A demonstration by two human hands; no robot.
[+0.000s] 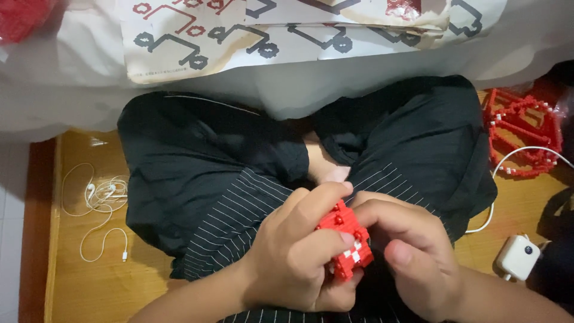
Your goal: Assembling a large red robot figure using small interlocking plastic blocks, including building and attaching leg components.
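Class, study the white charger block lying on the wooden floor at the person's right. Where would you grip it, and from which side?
Grip the white charger block across its two flat opposite sides, coming straight down from above. It lies flat on the wooden floor with its top clear; avoid the end where the white cable leaves it.

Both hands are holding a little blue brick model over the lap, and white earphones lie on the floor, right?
Not quite: the brick model is red with some white, not blue. The head view shows the left hand and right hand holding it, with the earphones on the floor.
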